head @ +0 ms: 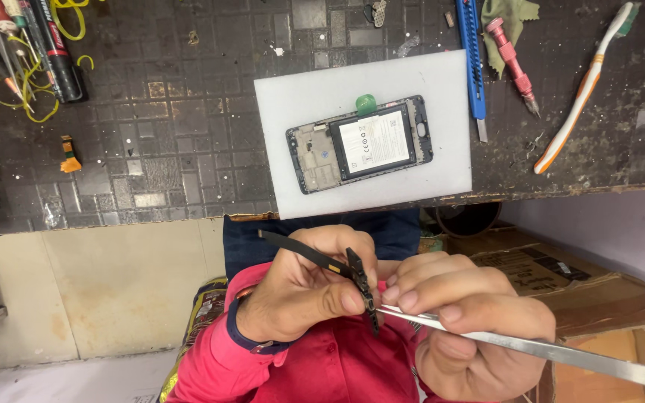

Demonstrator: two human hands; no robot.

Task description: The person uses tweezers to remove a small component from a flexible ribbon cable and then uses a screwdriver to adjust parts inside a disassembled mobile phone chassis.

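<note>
Black and thin, the flex cable with its small board (337,265) is pinched in my left hand (304,295) close to my chest, while my right hand (464,325) is clamped round shiny steel tweezers (531,347), tips touching the board. Already out of the phone, I judge; refitting remains, since the opened phone (360,143), battery showing, lies on the smooth white pad (293,89) on the gridded dark mat (166,127).

White rectangular label (373,141) on the opened phone's battery (375,142)
</note>
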